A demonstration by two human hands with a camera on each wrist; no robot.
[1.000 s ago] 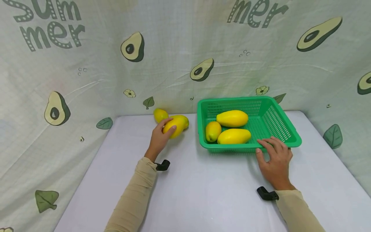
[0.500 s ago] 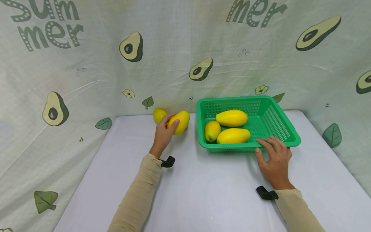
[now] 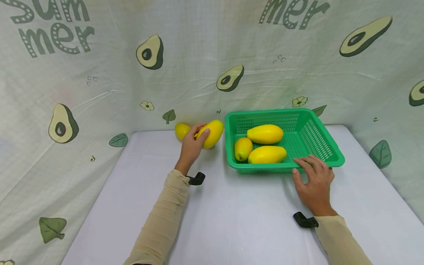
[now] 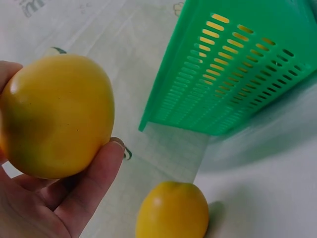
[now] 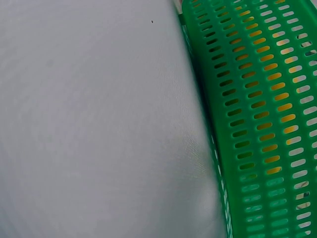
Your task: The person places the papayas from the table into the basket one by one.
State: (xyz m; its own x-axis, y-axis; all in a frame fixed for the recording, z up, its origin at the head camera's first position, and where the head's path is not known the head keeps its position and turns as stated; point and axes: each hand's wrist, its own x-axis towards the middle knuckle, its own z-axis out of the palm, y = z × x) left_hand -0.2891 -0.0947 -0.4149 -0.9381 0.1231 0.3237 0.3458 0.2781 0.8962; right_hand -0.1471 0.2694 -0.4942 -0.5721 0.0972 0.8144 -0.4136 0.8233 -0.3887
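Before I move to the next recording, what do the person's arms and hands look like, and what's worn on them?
The left sleeve and right sleeve are plain beige, reaching the wrists; the left one is creased. A small, bent black piece sits at the left wrist and another at the right wrist. The left hand and right hand are gloveless.

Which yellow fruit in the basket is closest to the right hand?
The front long fruit, along the near wall of the green basket. The back long fruit lies behind it; the short fruit sits farther left, away from the right hand.
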